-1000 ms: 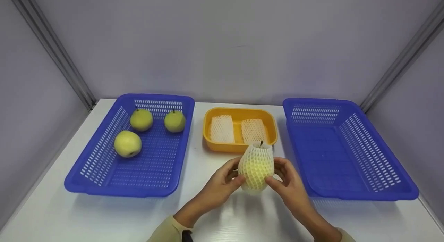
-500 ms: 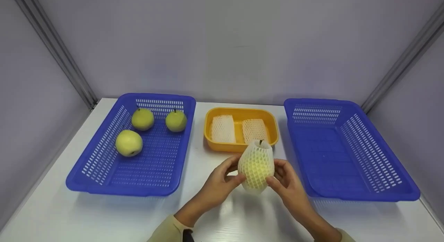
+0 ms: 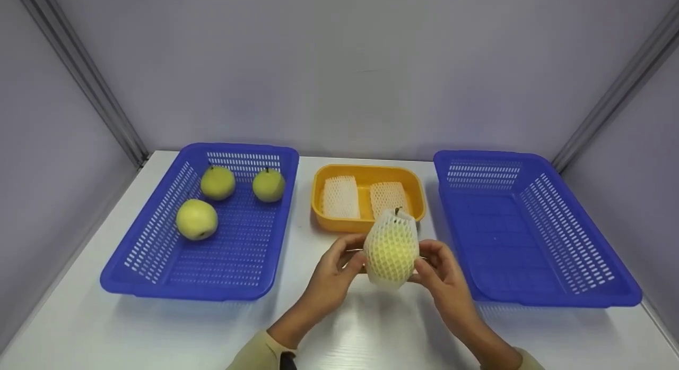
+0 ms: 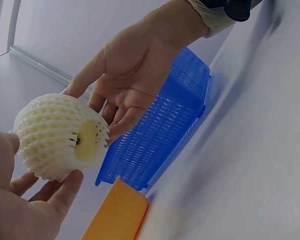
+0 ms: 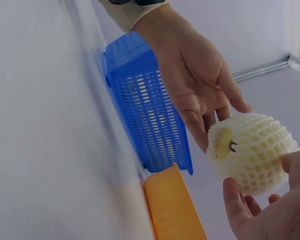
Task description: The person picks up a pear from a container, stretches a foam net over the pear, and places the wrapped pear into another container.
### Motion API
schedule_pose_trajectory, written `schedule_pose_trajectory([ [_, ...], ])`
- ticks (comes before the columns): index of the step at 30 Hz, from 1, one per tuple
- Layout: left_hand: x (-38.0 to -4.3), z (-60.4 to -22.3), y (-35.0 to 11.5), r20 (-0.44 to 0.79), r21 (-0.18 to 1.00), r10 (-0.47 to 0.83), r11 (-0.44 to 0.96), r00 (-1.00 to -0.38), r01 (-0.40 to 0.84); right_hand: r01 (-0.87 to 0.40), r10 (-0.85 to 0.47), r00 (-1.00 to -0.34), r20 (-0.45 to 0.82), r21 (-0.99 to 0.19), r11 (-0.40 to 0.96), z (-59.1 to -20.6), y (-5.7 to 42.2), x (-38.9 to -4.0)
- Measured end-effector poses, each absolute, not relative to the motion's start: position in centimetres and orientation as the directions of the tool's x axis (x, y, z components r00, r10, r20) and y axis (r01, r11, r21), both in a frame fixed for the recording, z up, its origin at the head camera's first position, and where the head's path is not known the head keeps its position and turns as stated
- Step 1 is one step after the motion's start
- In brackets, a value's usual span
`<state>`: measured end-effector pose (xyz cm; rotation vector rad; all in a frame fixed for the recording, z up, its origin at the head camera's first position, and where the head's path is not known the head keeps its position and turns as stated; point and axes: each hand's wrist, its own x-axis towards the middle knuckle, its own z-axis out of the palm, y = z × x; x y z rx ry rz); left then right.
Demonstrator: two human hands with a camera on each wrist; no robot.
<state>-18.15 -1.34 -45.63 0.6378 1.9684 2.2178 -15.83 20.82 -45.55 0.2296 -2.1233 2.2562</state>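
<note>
A yellow-green pear (image 3: 393, 250) in a white foam net is held upright above the white table by both hands. Its dark stem (image 5: 233, 146) shows through the net's open end. My left hand (image 3: 330, 277) grips the left side, thumb nearest me and fingers partly hidden behind the fruit. On the opposite side my right hand (image 3: 448, 285) holds it with thumb and fingers. In the left wrist view, the left hand (image 4: 27, 200) is close at lower left, the right hand (image 4: 135, 70) above it.
A blue basket (image 3: 265, 269) with three bare pears (image 3: 197, 220) stands left. Between the baskets is an orange tray (image 3: 339, 225) with two flat foam nets (image 3: 340, 196). Another blue basket (image 3: 509, 242), nothing visible inside, stands right. Walls enclose the table's back and sides.
The netted pear has risen slightly and tilted, and its net opening looks narrower. Both thumbs have shifted outward to its sides, and the hands still hold it.
</note>
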Motion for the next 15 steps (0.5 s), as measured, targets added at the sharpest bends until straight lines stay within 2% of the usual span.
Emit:
schedule_pose_trajectory([
  [7, -18.3, -45.82, -1.38, 0.223, 0.972, 0.31, -0.138, -0.924, 0.189, -0.156, -0.145, -0.976, 0.163, -0.986, -0.055, -45.44, 20.64, -15.56],
  [15, -18.14, -45.64, -1.45, 0.166, 0.986, 0.446, -0.099, -0.879, 0.136, -0.104, -0.174, -0.979, 0.108, -0.994, -0.034, -45.35, 20.44, -15.52],
])
